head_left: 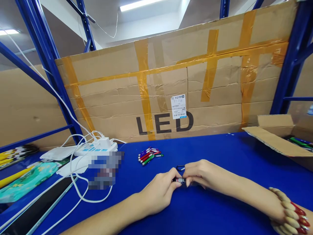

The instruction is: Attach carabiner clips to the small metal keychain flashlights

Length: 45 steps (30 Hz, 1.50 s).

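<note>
Both hands meet over the blue tabletop, around a small black keychain flashlight [180, 180] with a pale label on its side. My left hand [160, 189] pinches one end between thumb and fingers. The fingers of my right hand [204, 172] close on the other end, and they cover much of it. A black carabiner clip [180, 168] sticks out just above, by the right fingertips. Beyond the hands, to the left, lies a small cluster of purple, red and green keychain flashlights [148, 156] with clips.
A white power strip [97, 146] with looping white cables stands at the left. Near it are a dark flat device [44, 209], a teal patterned pouch [34, 179] and yellow pens [9, 156]. An open cardboard box [276, 140] is at right; a cardboard wall [220, 111] rises behind.
</note>
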Tool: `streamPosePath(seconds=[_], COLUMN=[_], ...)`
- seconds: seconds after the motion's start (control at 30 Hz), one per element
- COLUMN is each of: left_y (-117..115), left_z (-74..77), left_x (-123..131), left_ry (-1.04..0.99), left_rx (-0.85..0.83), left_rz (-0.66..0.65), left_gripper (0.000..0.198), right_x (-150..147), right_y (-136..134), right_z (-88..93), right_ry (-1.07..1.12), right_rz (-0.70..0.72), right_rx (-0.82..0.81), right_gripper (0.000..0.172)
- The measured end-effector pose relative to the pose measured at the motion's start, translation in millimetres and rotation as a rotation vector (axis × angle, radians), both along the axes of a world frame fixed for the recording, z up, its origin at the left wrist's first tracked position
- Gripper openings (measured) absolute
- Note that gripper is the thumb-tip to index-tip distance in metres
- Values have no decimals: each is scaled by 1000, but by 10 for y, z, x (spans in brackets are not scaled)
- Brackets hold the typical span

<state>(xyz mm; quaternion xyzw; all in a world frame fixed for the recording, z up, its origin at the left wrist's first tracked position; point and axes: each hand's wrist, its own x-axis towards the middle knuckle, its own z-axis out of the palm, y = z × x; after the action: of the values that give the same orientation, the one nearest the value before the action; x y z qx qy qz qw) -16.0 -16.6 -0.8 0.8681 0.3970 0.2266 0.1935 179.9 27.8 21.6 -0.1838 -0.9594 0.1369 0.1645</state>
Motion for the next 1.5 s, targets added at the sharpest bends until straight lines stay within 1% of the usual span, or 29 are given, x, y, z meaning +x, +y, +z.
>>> streamPosePath(seconds=[0.13,0.2,0.27,0.37,0.47,0.53,0.63,0.77,1.03,1.13,1.33,1.43,1.5], left_y=[-3,-5,-7,-12,-13,-10,-6,-4,18,25,38,56,72], left_z=[-5,-16,-28,-37,-34,-30,-23,-12,-11,-27,-44,-52,-55], left_x=[9,12,12,12,18,24,30,37,58,63,66,59,55], left_ry=[-15,-38,-51,-58,-69,-66,-65,-86,-109,-89,-64,-87,-121], left_rx=[1,0,-2,16,46,51,28,-14,-7,11,60,52,43], left_rz=[15,16,12,19,22,19,31,65,93,134,196,192,179], left_gripper=[12,13,13,13,13,12,11,10,13,13,12,14,16], right_x=[-14,-34,-62,-108,-137,-143,-141,-130,-94,-95,-114,-154,-170], right_y=[-29,-54,-87,-137,-152,-138,-105,-66,-8,13,38,32,42], right_z=[-12,-29,-45,-58,-60,-62,-67,-64,-35,-37,-65,-87,-90], right_ry=[29,73,102,121,155,171,174,180,163,191,341,391,423], right_rz=[-8,-26,-83,-209,-238,-213,-215,-233,-227,-287,-390,-433,-432], right_rx=[-5,-75,-220,-520,-762,-846,-899,-915,-809,-712,-542,-497,-500], right_gripper=[34,35,36,40,46,49,51,50,48,46,34,32,32])
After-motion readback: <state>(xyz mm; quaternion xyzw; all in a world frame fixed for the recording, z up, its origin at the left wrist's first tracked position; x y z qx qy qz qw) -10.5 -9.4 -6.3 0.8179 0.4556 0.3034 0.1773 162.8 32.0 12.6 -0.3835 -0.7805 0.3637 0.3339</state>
